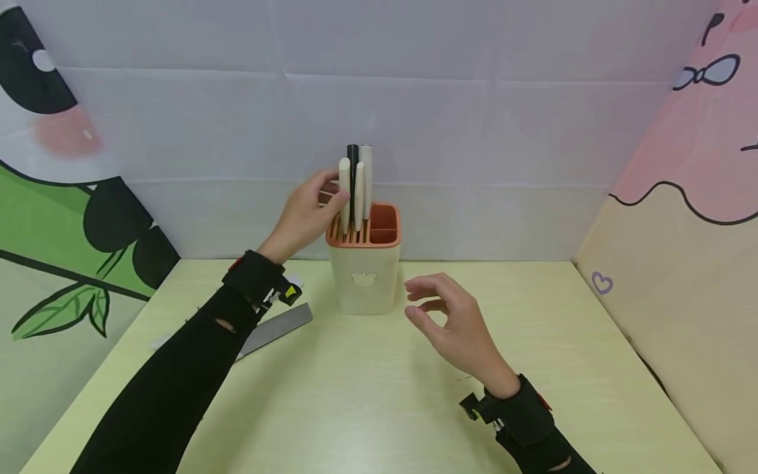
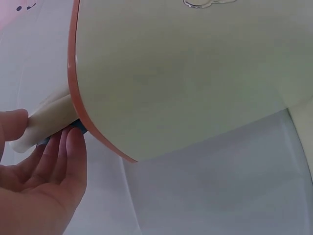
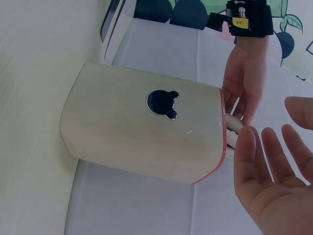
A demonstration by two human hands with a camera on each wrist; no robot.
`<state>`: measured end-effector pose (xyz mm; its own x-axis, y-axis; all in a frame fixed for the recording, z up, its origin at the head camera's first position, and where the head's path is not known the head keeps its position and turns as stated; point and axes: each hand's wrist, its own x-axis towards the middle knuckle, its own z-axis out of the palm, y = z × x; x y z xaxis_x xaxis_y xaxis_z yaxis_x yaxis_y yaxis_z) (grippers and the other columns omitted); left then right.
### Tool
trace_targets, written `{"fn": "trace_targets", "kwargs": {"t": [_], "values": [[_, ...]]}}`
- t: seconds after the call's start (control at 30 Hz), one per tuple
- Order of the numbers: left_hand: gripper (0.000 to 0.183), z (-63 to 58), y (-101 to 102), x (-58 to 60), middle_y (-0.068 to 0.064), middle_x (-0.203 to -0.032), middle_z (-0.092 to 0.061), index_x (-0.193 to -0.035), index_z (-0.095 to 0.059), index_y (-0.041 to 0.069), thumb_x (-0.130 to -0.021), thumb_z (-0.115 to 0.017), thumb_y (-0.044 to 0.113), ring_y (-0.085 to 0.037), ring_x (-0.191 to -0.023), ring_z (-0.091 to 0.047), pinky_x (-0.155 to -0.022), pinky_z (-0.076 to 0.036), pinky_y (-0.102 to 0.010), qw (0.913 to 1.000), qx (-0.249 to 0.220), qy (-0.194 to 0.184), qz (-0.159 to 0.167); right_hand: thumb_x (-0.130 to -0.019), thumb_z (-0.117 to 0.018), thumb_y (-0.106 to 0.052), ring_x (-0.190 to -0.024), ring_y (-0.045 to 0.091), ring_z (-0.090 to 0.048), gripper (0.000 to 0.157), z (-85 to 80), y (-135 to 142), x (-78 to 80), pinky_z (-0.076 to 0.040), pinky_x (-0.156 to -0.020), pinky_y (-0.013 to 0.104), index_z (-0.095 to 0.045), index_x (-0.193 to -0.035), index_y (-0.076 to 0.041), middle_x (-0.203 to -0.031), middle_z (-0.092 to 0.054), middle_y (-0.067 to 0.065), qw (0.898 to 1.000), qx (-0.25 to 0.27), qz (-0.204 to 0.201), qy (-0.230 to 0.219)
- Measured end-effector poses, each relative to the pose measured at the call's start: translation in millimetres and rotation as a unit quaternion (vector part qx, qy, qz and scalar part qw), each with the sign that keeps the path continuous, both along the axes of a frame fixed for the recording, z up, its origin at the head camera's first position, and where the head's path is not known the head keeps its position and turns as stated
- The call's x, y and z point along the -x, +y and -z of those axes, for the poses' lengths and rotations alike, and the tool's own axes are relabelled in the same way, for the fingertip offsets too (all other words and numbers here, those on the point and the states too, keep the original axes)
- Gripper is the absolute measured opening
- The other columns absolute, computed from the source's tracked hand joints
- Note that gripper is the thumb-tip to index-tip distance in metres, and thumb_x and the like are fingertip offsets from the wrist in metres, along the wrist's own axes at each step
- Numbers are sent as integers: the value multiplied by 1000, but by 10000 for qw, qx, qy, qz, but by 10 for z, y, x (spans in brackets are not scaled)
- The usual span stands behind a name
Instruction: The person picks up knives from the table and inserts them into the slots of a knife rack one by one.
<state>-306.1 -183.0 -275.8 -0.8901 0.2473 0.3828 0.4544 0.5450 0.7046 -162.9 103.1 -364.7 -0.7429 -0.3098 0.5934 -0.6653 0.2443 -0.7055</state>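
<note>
A cream knife holder (image 1: pixel 364 283) with an orange slotted top stands upright near the back of the table. Several knives sit in its left slots, including a black handle (image 1: pixel 353 155) and a taller white handle (image 1: pixel 366 178). My left hand (image 1: pixel 308 214) grips the leftmost white-handled knife (image 1: pixel 344 172), thumb in front and fingers behind; its blade is hidden in the holder. In the left wrist view, the thumb rests on this pale handle (image 2: pixel 49 120). My right hand (image 1: pixel 453 322) hovers right of the holder, fingers loosely bent, holding nothing.
A knife with a wide grey blade (image 1: pixel 278 329) lies on the table (image 1: pixel 355 408), partly covered by my left forearm. Two orange-edged compartments (image 1: pixel 385 217) open at the holder's right side. A pale cloth backdrop (image 1: pixel 474 164) rises behind the table.
</note>
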Motion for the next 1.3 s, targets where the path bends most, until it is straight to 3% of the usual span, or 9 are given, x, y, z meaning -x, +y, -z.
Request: {"fn": "trace_targets", "kwargs": {"t": [0.33,0.6,0.77,0.87,1.1,1.3], "values": [[53,126,-230,-204,-16,-131,-66,-156,-49,9,-110,-63,30,-34,-120,-66,-105,-54,-52,9996,277,-75,-39,-94,-78,2,-108,18,-71,39,-12,22,0,-64,-87,32,-68,-130,-7,-125,-69,4,9999,-103,107,61],[53,351,-610,-490,-15,-135,-63,-157,-49,9,-110,-62,32,-31,-125,-61,-106,-51,-48,9975,698,103,-35,-94,-78,3,-109,17,-71,40,-14,106,37,-63,-88,33,-68,-130,-8,-126,-69,2,9994,-213,250,73],[51,473,-831,-715,-17,-135,-64,-154,-52,6,-109,-64,27,-33,-120,-64,-99,-54,-51,9911,1226,514,-42,-94,-79,3,-109,19,-71,39,34,201,47,-63,-87,32,-68,-130,-9,-125,-69,1,9984,-382,381,149],[48,537,-938,-849,-17,-131,-66,-150,-56,5,-107,-68,22,-34,-115,-66,-95,-55,-55,9850,1528,785,-147,-93,-79,2,-109,20,-70,40,73,273,51,-63,-87,33,-68,-130,-8,-124,-69,1,9967,-612,476,250],[50,754,-1217,-1103,-13,-128,-69,-148,-59,6,-102,-75,20,-31,-113,-68,-92,-55,-53,9757,1958,896,-412,-95,-79,-3,-114,19,-66,43,179,439,62,-63,-89,38,-66,-135,-11,-127,-67,1,9877,-1393,612,365],[53,969,-1453,-1249,-13,-124,-71,-146,-60,6,-99,-79,20,-32,-110,-67,-84,-55,-54,9700,2229,823,-517,-96,-80,-10,-130,23,-58,49,309,573,54,-55,-103,45,-62,-142,-11,-138,-62,3,9707,-2221,792,453]]}}
